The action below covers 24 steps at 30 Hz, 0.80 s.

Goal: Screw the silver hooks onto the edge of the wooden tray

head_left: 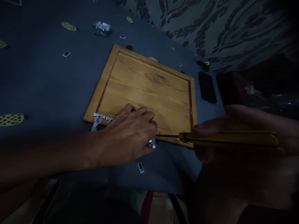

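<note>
A wooden panel with a raised frame point(149, 90), like a small cabinet door, lies flat on the blue-covered table. My left hand point(130, 133) rests at its near edge, fingers curled over a metal hinge point(153, 143) that shows only partly beneath them. My right hand point(217, 124), dim and blurred, grips a yellow-handled screwdriver point(229, 139). Its thin shaft points left along the near edge, and the tip reaches my left fingers, where its exact contact is hidden. Left of that hand, another metal hinge point(99, 119) sits at the panel's near left corner.
A loose metal hinge point(103, 28) lies beyond the panel. To the right are a black phone point(207, 87) and a small dark object point(203, 65). The blue tablecloth point(46, 81) bears yellow prints. A patterned surface point(210, 28) rises behind.
</note>
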{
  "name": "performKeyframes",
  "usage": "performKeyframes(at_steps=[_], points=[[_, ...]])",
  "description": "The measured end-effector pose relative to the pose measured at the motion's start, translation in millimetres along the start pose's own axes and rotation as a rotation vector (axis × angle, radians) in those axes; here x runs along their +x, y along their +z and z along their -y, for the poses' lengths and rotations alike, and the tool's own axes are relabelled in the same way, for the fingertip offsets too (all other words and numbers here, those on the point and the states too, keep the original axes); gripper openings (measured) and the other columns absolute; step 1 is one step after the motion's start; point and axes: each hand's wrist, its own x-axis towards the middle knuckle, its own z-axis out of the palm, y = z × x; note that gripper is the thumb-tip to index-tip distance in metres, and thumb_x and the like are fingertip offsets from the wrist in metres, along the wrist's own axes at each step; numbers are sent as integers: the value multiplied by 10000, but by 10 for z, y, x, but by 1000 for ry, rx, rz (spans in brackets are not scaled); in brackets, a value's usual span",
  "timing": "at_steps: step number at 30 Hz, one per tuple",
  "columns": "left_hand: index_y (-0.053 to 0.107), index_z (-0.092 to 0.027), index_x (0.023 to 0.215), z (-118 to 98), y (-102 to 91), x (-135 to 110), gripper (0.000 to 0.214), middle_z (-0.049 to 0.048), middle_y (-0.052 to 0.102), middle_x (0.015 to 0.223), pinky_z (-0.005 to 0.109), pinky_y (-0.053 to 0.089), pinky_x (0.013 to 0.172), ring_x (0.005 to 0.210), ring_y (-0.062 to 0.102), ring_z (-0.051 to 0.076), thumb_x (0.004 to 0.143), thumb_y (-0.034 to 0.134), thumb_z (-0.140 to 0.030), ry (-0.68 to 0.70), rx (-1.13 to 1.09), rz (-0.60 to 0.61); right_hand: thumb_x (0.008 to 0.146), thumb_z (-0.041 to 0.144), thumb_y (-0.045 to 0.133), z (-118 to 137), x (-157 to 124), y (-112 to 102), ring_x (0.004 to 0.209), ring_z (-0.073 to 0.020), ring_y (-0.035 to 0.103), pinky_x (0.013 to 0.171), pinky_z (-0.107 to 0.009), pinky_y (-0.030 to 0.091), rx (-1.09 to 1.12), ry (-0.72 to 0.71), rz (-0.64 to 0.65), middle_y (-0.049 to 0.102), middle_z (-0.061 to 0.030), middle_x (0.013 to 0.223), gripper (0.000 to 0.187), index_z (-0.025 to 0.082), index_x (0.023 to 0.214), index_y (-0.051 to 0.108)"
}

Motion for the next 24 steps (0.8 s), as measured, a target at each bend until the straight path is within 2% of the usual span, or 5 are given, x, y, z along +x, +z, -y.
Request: performKeyframes(at_steps=[7,11,16,19,24], points=[[658,-171,926,-1,5,-26,203,37,612,1023,407,364,962,986,559,223,936,739,-357,1,-2,-17,810,416,868,-103,97,-44,700,-255,764,565,-414,656,93,-145,20,782,-27,755,207,248,923,822],[660,-173,914,-9,-1,-14,224,33,606,1014,413,363,953,980,560,228,922,754,-376,-11,-5,-1,760,462,900,-104,70,-51,632,-245,750,544,-403,655,90,-68,-26,736,-24,685,262,226,794,791],[673,-171,927,-12,-11,-6,227,40,607,1009,417,363,951,996,560,237,917,760,-380,-21,-6,16,857,352,819,16,31,-40,458,-139,611,372,-321,531,70,57,41,809,-17,866,274,268,1117,799],[675,-172,921,-5,-3,-13,223,41,609,1016,413,363,948,1011,557,238,924,754,-381,-9,-4,9,900,351,781,-2,65,-46,414,-114,550,344,-318,501,77,16,38,809,-16,870,215,271,1096,818],[667,-175,927,-2,13,-13,222,39,614,1018,410,365,938,984,557,229,929,743,-384,-2,11,-10,824,415,857,-125,142,-48,659,-243,759,522,-403,656,77,-199,120,793,-41,777,206,251,943,822]])
